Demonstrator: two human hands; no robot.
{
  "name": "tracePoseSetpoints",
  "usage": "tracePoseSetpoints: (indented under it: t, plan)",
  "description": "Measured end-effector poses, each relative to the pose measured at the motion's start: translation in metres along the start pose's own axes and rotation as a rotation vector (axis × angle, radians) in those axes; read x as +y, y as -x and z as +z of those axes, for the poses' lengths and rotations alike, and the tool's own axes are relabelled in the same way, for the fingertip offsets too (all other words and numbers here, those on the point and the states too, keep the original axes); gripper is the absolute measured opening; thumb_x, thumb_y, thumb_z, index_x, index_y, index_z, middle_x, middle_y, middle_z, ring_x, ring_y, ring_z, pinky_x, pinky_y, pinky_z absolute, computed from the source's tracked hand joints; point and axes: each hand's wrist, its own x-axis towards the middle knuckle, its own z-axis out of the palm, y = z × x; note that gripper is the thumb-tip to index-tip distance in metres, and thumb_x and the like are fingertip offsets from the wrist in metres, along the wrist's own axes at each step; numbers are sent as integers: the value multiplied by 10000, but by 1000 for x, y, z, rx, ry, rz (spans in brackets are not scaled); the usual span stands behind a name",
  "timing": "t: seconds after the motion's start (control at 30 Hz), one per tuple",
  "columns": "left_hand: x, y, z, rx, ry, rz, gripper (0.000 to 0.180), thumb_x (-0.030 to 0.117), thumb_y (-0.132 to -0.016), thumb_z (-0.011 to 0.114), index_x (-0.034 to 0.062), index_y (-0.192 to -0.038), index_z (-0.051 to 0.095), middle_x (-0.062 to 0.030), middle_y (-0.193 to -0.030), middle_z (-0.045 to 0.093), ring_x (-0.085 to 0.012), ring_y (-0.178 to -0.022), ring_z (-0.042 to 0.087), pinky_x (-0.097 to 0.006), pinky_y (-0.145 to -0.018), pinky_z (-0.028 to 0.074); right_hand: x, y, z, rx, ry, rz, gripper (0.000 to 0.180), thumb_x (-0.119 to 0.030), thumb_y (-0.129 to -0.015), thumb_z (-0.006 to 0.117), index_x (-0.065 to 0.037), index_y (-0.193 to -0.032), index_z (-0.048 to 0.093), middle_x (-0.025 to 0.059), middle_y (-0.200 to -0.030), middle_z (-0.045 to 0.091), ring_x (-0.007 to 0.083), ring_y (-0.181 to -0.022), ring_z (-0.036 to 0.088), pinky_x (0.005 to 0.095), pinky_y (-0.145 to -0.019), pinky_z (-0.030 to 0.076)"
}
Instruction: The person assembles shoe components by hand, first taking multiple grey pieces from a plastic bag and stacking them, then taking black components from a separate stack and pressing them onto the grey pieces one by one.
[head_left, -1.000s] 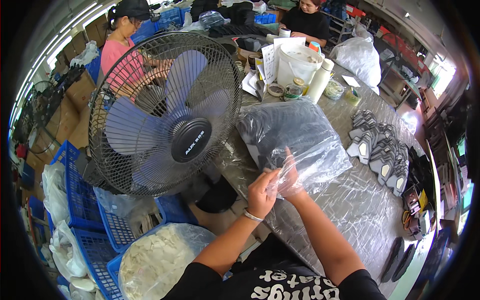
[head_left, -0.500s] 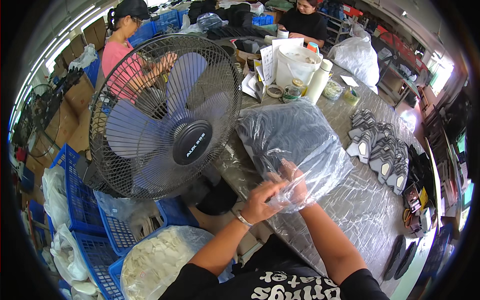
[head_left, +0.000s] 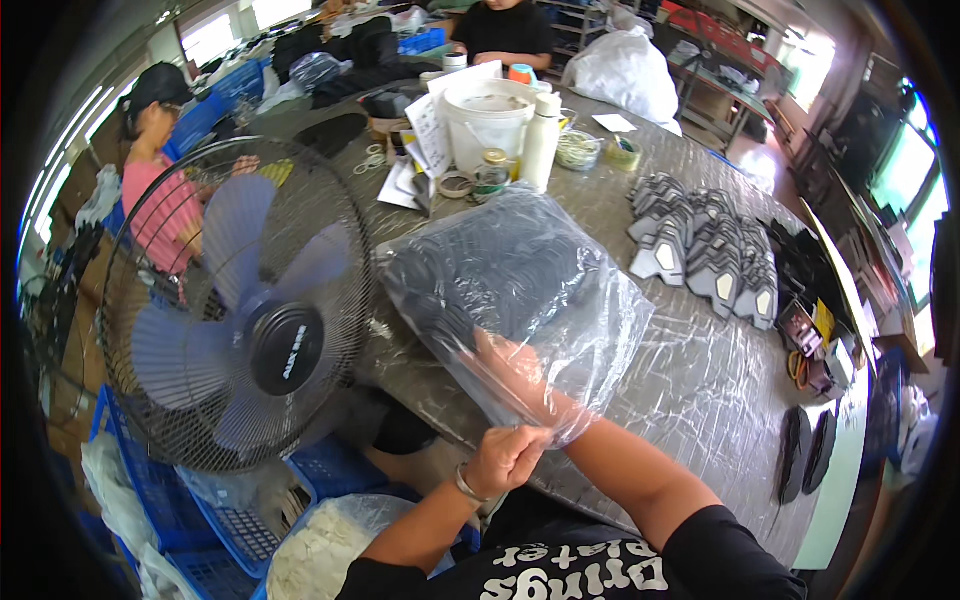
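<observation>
Fingers of the left hand [head_left: 505,455] pinch the plastic bag [head_left: 520,290] mouth, right hand [head_left: 520,385] spread open inside — slippery, floppy film (likely heavy) — grip the gathered neck.

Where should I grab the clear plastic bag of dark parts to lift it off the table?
Grip the clear plastic bag at its near open mouth, coming from the person's side. The film gathers there around the right hand, with the left hand pinching the edge; the far end bulges with parts.
</observation>
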Motion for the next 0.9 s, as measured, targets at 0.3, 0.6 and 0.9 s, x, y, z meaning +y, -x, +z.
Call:
tracePoseSetpoints:
  t: [0.3,0.6,0.9]
  plan:
    - [17,5,-10,-149,-97,-126,45,32,-837,658,30,-879,641,-98,-678,627,-252,-565,605,-339,-546,476,31,-3,-18,-55,-212,-3,374,-337,-898,650,-11,-1060,565,228,-1026,638,427,-935,631,492,-767,522]
    - [24,-3,-22,-94,-195,-49,117,21,-716,706,37,-751,596,-102,-658,584,-277,-571,539,-356,-551,438,165,33,-15,315,54,369,889,-442,-801,729,67,-1411,329,303,-1369,466,428,-1284,466,465,-1067,386]
    - [16,7,-6,-186,-242,-158,146,52,-658,679,53,-705,541,-86,-665,552,-283,-605,519,-370,-589,433,151,-29,-6,196,-53,403,1092,-667,-832,578,118,-1475,174,356,-1530,180,470,-1450,165,560,-1165,177]
